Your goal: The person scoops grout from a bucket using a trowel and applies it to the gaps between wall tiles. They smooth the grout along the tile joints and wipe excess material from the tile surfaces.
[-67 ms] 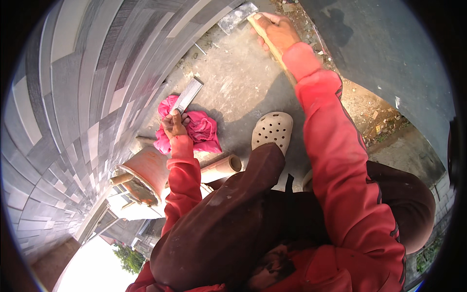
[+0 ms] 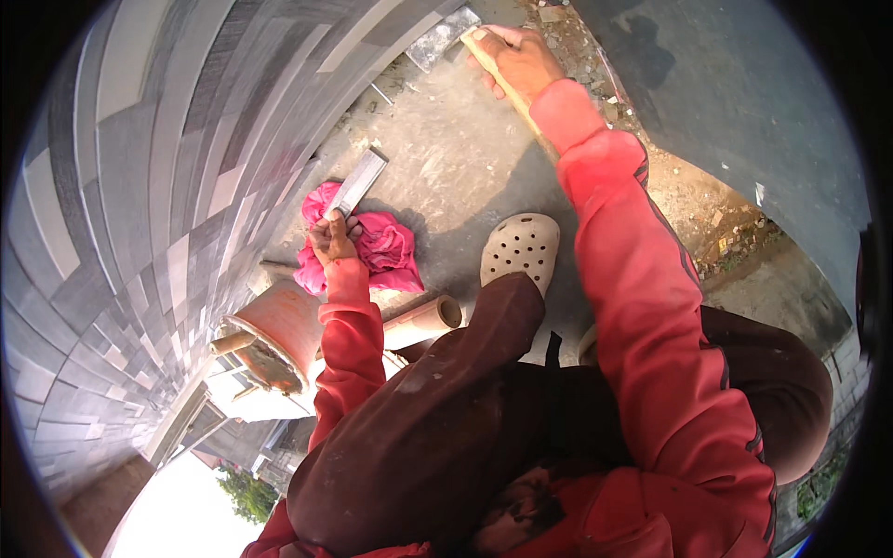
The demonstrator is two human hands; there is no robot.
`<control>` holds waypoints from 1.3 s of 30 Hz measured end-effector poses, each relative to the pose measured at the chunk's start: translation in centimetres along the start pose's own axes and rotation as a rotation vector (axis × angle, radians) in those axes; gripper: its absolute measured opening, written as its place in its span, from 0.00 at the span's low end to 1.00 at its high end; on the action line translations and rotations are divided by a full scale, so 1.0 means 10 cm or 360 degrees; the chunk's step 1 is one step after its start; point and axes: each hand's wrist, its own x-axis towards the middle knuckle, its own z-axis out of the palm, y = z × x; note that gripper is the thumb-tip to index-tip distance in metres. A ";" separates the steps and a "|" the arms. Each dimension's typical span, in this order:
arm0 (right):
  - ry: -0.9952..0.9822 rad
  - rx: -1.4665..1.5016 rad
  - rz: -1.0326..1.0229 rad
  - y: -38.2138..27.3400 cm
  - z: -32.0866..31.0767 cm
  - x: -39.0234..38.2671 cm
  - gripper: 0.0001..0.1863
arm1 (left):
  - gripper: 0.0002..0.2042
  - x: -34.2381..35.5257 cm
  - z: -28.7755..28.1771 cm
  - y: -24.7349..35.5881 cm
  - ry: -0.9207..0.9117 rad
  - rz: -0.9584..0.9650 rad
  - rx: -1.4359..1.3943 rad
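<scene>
My right hand, far out at the top, is wrapped round a long pale wooden handle that runs back under my wrist. At the handle's far end is a flat grey blade-like plate, close to the foot of the wall; how the two join is hidden. My left hand is closed on the near end of a narrow grey rectangular strip, which points up and away. Beneath that hand a bright pink cloth or bag lies crumpled on the concrete floor.
A wall of grey strip tiles curves along the left. Beside my left forearm are a tipped, mortar-stained bucket and a pipe. My beige clog stands mid-floor. Rubble borders a dark panel on the right.
My right hand has shifted slightly left with the wooden handle, and the grey plate has moved the same way along the wall. My left hand and the strip stay put.
</scene>
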 end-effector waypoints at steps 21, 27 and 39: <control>-0.0022 -0.0041 -0.0009 0.02 -0.19 0.21 0.18 | 0.14 -0.03 0.07 -0.01 0.0106 0.0018 0.0007; -0.0065 -0.0267 -0.0089 0.12 0.10 0.18 0.19 | 0.17 0.01 0.01 -0.01 0.0002 -0.0027 -0.0007; 0.0339 -0.0671 -0.0107 0.73 0.66 -0.38 0.15 | 0.15 -0.21 0.09 0.29 0.0131 -0.0126 -0.0301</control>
